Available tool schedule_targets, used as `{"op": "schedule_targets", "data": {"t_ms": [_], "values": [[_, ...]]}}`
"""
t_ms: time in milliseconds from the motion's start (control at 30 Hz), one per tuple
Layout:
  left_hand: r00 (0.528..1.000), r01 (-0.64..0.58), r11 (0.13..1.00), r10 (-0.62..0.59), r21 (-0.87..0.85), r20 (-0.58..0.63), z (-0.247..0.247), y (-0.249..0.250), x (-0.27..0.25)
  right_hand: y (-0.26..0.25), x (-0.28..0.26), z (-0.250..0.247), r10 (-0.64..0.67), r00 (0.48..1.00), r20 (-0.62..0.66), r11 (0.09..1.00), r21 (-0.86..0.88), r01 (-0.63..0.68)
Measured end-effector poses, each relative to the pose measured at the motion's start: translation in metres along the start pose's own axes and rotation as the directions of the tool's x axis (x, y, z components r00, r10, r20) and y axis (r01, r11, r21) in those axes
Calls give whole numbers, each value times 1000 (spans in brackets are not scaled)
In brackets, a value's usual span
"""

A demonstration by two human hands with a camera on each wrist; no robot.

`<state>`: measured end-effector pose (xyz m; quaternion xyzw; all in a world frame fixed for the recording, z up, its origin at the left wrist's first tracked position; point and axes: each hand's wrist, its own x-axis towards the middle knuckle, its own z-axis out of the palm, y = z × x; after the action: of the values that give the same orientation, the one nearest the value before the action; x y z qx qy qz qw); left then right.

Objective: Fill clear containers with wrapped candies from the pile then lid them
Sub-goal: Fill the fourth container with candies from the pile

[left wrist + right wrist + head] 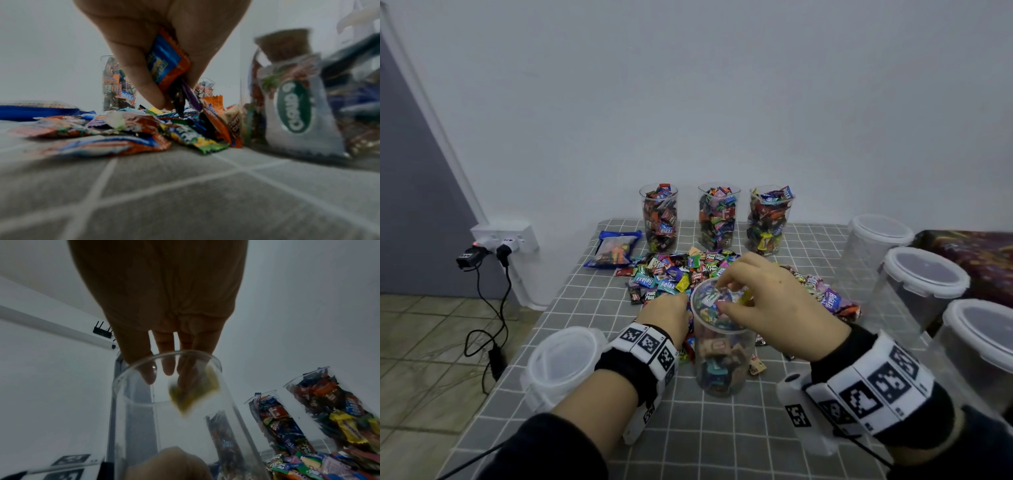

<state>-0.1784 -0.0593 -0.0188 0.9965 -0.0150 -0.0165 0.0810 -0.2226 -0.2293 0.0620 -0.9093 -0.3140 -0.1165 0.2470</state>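
A clear container (722,356), partly filled with wrapped candies, stands at the middle of the grey checked table. My right hand (726,296) hovers over its mouth with fingers (167,366) pointing down inside the rim (127,369). A blurred yellow candy (191,394) is just below them, seemingly falling. My left hand (671,310) is down in the candy pile (671,274) left of the container. It pinches several candies, an orange-and-blue one (166,65) in front, between thumb and fingers (144,84).
Three open containers full of candies (659,219) (717,219) (768,222) line the back edge. Three lidded empty containers (873,246) (917,291) (979,349) stand along the right. A white lid (565,359) lies front left, a blue bag (613,250) back left.
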Motion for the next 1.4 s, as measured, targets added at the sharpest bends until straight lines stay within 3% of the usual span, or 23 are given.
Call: {"op": "schedule_targets", "data": {"t_ms": [133,233,333,433,567,700,867,1100,1400], "values": [[999,-32,999,31,-10,-45,1,0,1,-2,-6,-3,22,995,-99,987,159,-6],[995,-49,997,44,-56,-85,0,-4,2,6,-14,1,112,984,-139,959,273,-70],[984,-51,988,26,-142,-175,-3,-11,0,17,-22,6,264,959,105,861,422,-283],[965,-65,971,2,-231,-262,-10,-14,-6,25,-28,16,248,939,240,752,563,-342],[940,-110,949,3,-296,-341,-31,-8,-14,24,-30,25,269,928,256,727,578,-370],[881,-190,920,6,-344,-473,-60,-2,-20,26,-30,29,277,941,192,729,596,-336],[824,-348,814,28,-466,-566,-83,18,-32,29,-31,32,268,949,166,723,616,-312],[828,-470,787,236,-399,-508,-65,41,-43,29,-32,31,272,950,155,751,583,-310],[790,-528,774,299,-348,-535,-53,41,-44,30,-30,32,260,956,136,748,598,-288]]}}
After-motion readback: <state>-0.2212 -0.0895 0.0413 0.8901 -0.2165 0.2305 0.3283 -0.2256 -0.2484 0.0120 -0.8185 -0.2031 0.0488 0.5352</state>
